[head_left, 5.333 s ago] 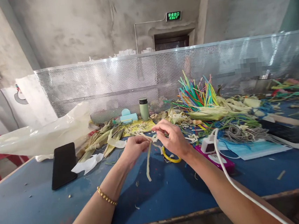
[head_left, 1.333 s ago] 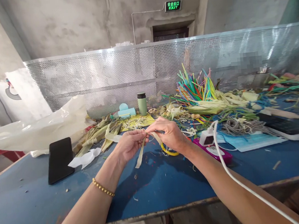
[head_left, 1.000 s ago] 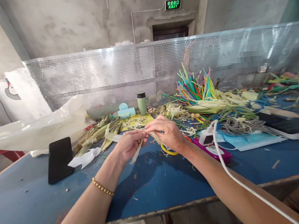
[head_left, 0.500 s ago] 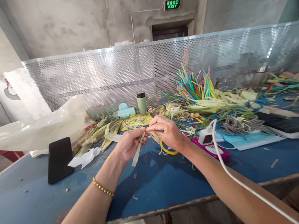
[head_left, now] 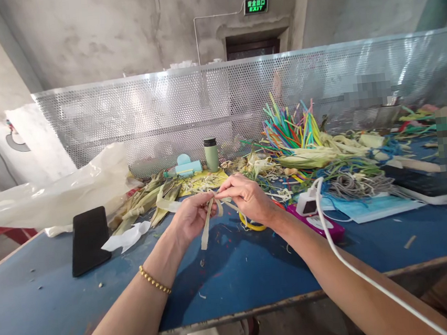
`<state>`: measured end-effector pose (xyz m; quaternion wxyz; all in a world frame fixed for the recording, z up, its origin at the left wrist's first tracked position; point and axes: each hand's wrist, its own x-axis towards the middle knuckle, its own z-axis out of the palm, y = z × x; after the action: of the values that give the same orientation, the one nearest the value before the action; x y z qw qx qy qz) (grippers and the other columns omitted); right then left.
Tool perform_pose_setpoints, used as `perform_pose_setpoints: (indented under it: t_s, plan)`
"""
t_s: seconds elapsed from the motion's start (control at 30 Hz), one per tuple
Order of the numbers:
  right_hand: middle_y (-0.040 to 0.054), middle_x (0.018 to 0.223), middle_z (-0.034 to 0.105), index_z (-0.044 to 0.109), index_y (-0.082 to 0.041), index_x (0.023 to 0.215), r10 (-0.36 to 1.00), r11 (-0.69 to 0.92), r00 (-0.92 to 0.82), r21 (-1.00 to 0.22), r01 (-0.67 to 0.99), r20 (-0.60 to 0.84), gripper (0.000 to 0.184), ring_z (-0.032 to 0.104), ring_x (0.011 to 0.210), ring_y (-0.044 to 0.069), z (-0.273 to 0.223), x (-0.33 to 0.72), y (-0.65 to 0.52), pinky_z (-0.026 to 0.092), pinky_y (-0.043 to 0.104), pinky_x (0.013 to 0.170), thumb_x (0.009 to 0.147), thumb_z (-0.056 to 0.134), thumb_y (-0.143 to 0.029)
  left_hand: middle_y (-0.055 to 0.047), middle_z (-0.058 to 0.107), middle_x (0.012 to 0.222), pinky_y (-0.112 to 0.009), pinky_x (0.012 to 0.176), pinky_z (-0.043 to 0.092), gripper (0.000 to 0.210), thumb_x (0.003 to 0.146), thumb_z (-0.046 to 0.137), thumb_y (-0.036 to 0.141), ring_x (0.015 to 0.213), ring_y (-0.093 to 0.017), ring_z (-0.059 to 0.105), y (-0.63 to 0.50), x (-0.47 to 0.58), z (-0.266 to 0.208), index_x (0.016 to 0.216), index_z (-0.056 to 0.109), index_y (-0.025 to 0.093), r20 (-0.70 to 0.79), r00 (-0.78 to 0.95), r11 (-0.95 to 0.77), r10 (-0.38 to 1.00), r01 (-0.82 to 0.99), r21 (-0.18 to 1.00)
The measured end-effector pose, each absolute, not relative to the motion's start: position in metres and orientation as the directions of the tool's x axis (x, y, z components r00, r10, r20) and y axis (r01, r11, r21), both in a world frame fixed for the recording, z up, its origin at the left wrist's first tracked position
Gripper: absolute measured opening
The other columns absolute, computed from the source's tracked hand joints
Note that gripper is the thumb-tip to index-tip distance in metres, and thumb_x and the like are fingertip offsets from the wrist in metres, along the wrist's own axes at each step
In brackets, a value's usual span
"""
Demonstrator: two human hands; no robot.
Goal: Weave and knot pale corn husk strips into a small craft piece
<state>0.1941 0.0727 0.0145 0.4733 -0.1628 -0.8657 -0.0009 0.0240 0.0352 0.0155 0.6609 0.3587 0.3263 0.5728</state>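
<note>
Over the middle of the blue table, my left hand (head_left: 192, 215) pinches a pale corn husk strip (head_left: 206, 230), whose loose end hangs below the fingers. My right hand (head_left: 246, 197) meets it fingertip to fingertip, closed on the same pale material; a small loop of it shows between the hands. The exact spot where the fingertips press together is too small to make out. Just beneath the right hand lies a yellow ring-shaped item (head_left: 251, 224), partly covered. Behind the hands, dry husks (head_left: 147, 198) and pale scraps (head_left: 205, 181) lie on a yellow sheet.
A black phone (head_left: 90, 241) and torn white paper (head_left: 127, 237) lie left. A white cable (head_left: 336, 249) runs past my right forearm from a charger on a purple box (head_left: 324, 226). Behind stand a green bottle (head_left: 211, 155) and colourful stems (head_left: 291, 127); a blue mask (head_left: 377, 206) lies right.
My fingers have shifted slightly left, and the hanging strip has swung a little to the right. A small loop of strip now shows between the hands. At far right another person has come further into view.
</note>
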Motion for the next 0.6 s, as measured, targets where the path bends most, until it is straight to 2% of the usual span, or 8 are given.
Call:
perform_pose_setpoints:
  t_s: [0.13, 0.37, 0.47, 0.53, 0.6]
  plan:
    - [0.0050, 0.086, 0.066, 0.076, -0.026, 0.089, 0.288, 0.944, -0.494, -0.157, 0.290, 0.820, 0.037, 0.057, 0.085, 0.017, 0.015, 0.194, 0.073, 0.047, 0.033, 0.078, 0.084, 0.049, -0.001, -0.002, 0.057, 0.062, -0.019, 0.054, 0.048, 0.004, 0.076, 0.067, 0.010, 0.053, -0.007, 0.054, 0.037, 0.022, 0.011, 0.074, 0.065, 0.007, 0.045, 0.181, 0.052, 0.983, -0.502, 0.863]
    - [0.0026, 0.087, 0.072, 0.075, -0.022, 0.082, 0.414, 0.910, -0.456, -0.346, 0.229, 0.788, 0.038, 0.064, 0.085, 0.015, 0.020, 0.195, 0.070, 0.049, 0.031, 0.083, 0.081, 0.044, 0.001, -0.001, 0.058, 0.065, -0.017, 0.057, 0.048, 0.006, 0.072, 0.070, 0.006, 0.056, -0.006, 0.056, 0.036, 0.021, 0.010, 0.070, 0.064, 0.007, 0.108, 0.185, -0.002, 0.977, -0.499, 0.866]
    - [0.0046, 0.085, 0.071, 0.072, -0.019, 0.082, 0.402, 0.900, -0.380, -0.285, 0.329, 0.833, 0.036, 0.063, 0.085, 0.017, 0.023, 0.196, 0.065, 0.048, 0.033, 0.083, 0.081, 0.043, 0.001, -0.001, 0.059, 0.065, -0.016, 0.056, 0.048, 0.006, 0.072, 0.070, 0.007, 0.054, -0.006, 0.056, 0.035, 0.021, 0.013, 0.072, 0.065, 0.007, 0.102, 0.149, -0.016, 0.983, -0.490, 0.871]
    - [0.0066, 0.086, 0.069, 0.070, -0.017, 0.085, 0.342, 0.897, -0.326, -0.203, 0.394, 0.881, 0.031, 0.060, 0.085, 0.019, 0.024, 0.196, 0.061, 0.046, 0.034, 0.082, 0.082, 0.043, -0.002, 0.000, 0.059, 0.062, -0.016, 0.053, 0.047, 0.007, 0.072, 0.071, 0.008, 0.053, -0.006, 0.056, 0.034, 0.021, 0.015, 0.071, 0.064, 0.008, 0.090, 0.096, -0.031, 0.991, -0.489, 0.871]
    - [0.0073, 0.088, 0.065, 0.069, -0.017, 0.088, 0.272, 0.896, -0.343, -0.106, 0.431, 0.899, 0.027, 0.056, 0.086, 0.019, 0.023, 0.194, 0.057, 0.044, 0.035, 0.082, 0.083, 0.046, -0.004, 0.000, 0.058, 0.059, -0.016, 0.051, 0.046, 0.008, 0.071, 0.072, 0.010, 0.053, -0.007, 0.057, 0.034, 0.021, 0.016, 0.070, 0.064, 0.009, 0.090, 0.037, -0.060, 0.995, -0.495, 0.867]
